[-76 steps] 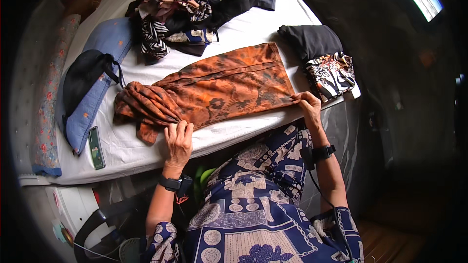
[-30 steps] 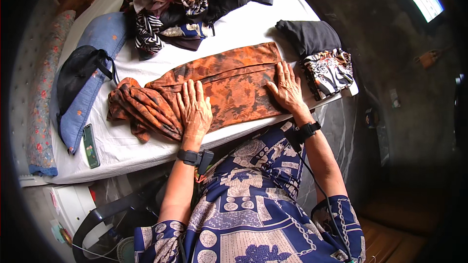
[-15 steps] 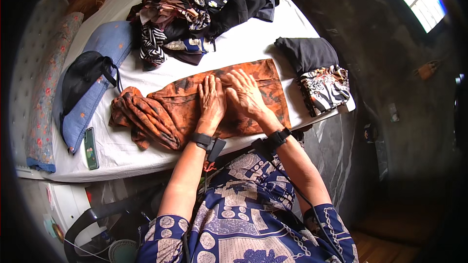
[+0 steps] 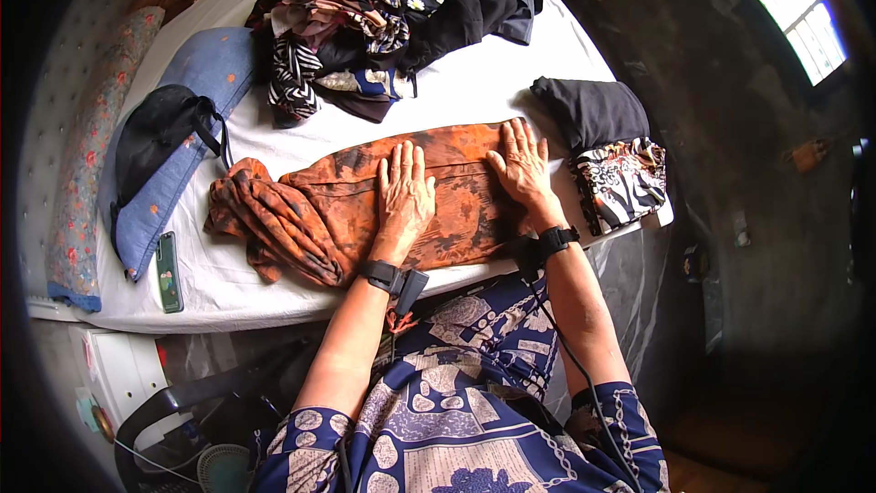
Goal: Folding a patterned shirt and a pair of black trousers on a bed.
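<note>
An orange and black patterned garment (image 4: 465, 196) lies spread over the near part of the bed, its left end bunched into loose folds. My left hand (image 4: 406, 201) rests flat on its middle with the fingers stretched out. Near the garment's right end, my right hand (image 4: 525, 169) also lies flat, its thumb spread away from the fingers. Neither hand grips the cloth. Beyond the garment's right end sit a folded black garment (image 4: 593, 112) and a folded black-and-white patterned one (image 4: 622, 181).
A heap of mixed clothes (image 4: 365, 23) lies at the far side of the white-sheeted bed (image 4: 493, 73). On the left are a blue pillow (image 4: 192, 164) with a black strapped item (image 4: 160, 141) on it, a floral bolster (image 4: 96, 155) and a phone (image 4: 169, 272). A chair (image 4: 146, 429) stands below.
My right hand has slid right across the garment to its right end, away from my left hand. The left hand stays flat near the middle. The view has shifted slightly.
</note>
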Tool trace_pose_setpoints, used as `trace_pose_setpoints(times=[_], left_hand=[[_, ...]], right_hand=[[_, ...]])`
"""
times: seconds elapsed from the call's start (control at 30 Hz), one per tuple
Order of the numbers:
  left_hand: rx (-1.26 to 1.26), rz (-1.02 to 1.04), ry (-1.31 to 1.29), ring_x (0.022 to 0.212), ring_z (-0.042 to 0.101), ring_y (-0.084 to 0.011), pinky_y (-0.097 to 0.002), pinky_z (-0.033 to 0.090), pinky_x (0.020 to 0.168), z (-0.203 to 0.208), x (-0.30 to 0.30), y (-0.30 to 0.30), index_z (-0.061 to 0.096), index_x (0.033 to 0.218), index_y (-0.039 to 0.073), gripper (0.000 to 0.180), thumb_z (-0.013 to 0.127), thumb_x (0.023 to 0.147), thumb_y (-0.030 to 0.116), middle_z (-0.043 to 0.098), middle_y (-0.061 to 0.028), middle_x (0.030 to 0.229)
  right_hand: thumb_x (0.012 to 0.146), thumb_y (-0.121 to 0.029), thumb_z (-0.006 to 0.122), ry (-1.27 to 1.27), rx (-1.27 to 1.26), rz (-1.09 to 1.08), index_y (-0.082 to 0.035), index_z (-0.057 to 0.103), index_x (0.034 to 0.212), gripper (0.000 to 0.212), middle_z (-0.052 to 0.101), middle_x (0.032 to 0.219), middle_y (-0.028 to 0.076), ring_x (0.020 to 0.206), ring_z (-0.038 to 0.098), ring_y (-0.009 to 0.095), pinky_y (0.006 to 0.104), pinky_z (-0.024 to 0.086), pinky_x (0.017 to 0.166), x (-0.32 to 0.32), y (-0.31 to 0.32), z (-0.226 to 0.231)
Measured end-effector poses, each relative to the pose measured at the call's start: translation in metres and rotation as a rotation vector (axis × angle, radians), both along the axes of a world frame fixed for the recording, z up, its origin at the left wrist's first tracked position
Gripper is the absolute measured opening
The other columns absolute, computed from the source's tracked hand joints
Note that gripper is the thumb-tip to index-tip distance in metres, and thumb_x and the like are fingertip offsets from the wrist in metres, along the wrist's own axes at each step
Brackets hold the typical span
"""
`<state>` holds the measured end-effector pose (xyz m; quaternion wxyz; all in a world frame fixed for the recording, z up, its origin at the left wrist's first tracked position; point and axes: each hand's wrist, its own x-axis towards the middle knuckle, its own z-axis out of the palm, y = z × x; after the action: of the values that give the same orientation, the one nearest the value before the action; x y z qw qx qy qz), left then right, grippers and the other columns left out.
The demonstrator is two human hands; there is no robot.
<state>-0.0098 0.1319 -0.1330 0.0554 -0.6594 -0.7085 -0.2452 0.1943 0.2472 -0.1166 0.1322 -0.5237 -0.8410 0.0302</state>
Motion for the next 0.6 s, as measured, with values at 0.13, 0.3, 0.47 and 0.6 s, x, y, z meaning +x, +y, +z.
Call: trace_pose_setpoints(times=[0.13, 0.3, 0.47, 0.6], left_hand=[[0.003, -0.037, -0.077, 0.139, 0.026, -0.0344, -0.0515, 0.014, 0.114, -0.004, -0.002, 0.001, 0.038, 0.138, -0.004, 0.056, 0.048, 0.092, 0.026, 0.034, -0.0236, 0.146], [0.019, -0.012, -0.059, 0.139, 0.027, -0.0331, -0.0501, 0.016, 0.114, -0.009, -0.001, 0.0, 0.036, 0.14, -0.002, 0.057, 0.049, 0.092, 0.026, 0.033, -0.0203, 0.147], [0.0, -0.026, -0.072, 0.139, 0.027, -0.0336, -0.0509, 0.015, 0.114, -0.006, -0.003, -0.002, 0.035, 0.14, -0.002, 0.057, 0.047, 0.094, 0.028, 0.034, -0.0215, 0.147], [0.006, -0.021, -0.042, 0.14, 0.024, -0.0336, -0.0525, 0.012, 0.114, -0.005, -0.015, -0.014, 0.033, 0.141, -0.001, 0.061, 0.049, 0.093, 0.034, 0.032, -0.0219, 0.147]], right_hand=[[0.093, -0.052, 0.042, -0.002, 0.018, -0.027, -0.001, 0.031, 0.144, 0.072, 0.023, 0.153, 0.017, 0.144, 0.014, 0.033, 0.0563, 0.01, 0.113, -0.007, -0.012, 0.003], [0.093, -0.051, 0.044, 0.037, -0.095, 0.092, -0.004, 0.029, 0.146, 0.072, 0.023, 0.153, 0.017, 0.143, 0.015, 0.035, 0.0572, 0.009, 0.113, -0.025, -0.079, 0.009], [0.091, -0.048, 0.049, -0.008, 0.062, 0.095, -0.009, 0.033, 0.145, 0.068, 0.027, 0.152, 0.015, 0.142, 0.019, 0.033, 0.0553, 0.012, 0.113, -0.025, -0.095, -0.002], [0.091, -0.049, 0.048, -0.009, 0.1, 0.093, -0.011, 0.034, 0.144, 0.067, 0.028, 0.152, 0.014, 0.141, 0.02, 0.032, 0.0549, 0.012, 0.113, -0.023, -0.092, -0.005]])
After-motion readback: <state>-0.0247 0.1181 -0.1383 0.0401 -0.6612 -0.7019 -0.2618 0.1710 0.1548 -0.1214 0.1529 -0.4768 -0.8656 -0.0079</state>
